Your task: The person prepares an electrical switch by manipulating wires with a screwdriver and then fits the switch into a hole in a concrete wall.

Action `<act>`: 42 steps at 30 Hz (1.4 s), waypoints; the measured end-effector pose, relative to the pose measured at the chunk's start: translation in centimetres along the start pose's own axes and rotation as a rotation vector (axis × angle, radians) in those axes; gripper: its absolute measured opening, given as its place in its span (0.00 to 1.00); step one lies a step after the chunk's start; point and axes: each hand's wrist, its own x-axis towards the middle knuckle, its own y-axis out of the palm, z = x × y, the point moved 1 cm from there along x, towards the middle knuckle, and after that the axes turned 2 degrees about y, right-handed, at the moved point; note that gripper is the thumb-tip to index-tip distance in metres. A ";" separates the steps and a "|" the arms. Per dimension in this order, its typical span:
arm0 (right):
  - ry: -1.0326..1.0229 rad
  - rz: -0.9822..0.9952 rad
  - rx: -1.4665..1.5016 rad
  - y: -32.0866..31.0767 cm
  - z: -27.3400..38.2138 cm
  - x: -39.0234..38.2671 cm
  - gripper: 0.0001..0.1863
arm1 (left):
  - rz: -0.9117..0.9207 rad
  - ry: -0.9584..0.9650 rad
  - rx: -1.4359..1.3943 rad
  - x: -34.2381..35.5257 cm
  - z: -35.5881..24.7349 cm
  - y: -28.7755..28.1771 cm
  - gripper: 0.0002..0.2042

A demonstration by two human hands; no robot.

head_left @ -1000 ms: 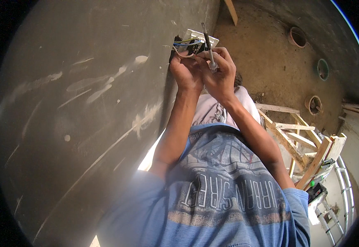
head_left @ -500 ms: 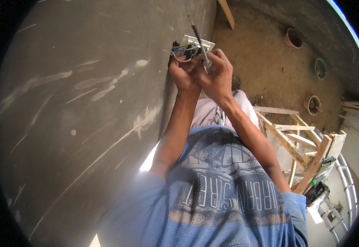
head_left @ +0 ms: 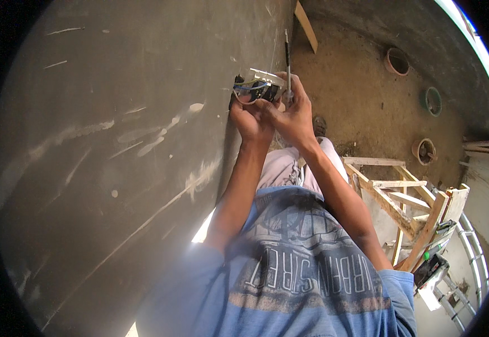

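Both hands are closed around an electrical fitting (head_left: 267, 78) with a white plate and black body, held out from an opening (head_left: 236, 81) in the grey wall. Yellow-green, blue and pale wires (head_left: 245, 86) run into it. My left hand (head_left: 251, 119) grips the fitting from below, beside the wall, its fingertips partly hidden. My right hand (head_left: 294, 112) holds a screwdriver (head_left: 288, 53) upright, black and grey shafted with a pale handle, and its thumb rests at the fitting's underside. Whether the screwdriver touches anything else I cannot tell.
The grey wall (head_left: 121, 73) fills the left. Below lie a dirt floor (head_left: 356, 101), a plank (head_left: 306, 25), two pinkish tubs (head_left: 396, 62) and a green one (head_left: 432, 101). A wooden frame (head_left: 401, 196) stands at the lower right, with metal ladder-like rails (head_left: 474, 253) beside it.
The hands and fitting sit lower in the picture, as do the surroundings. The screwdriver has swung more upright, and my right fingers have shifted around it.
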 end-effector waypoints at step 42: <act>-0.112 0.160 -0.223 -1.9 0.9 0.7 0.27 | 0.025 0.190 0.081 -3.7 3.1 0.2 0.32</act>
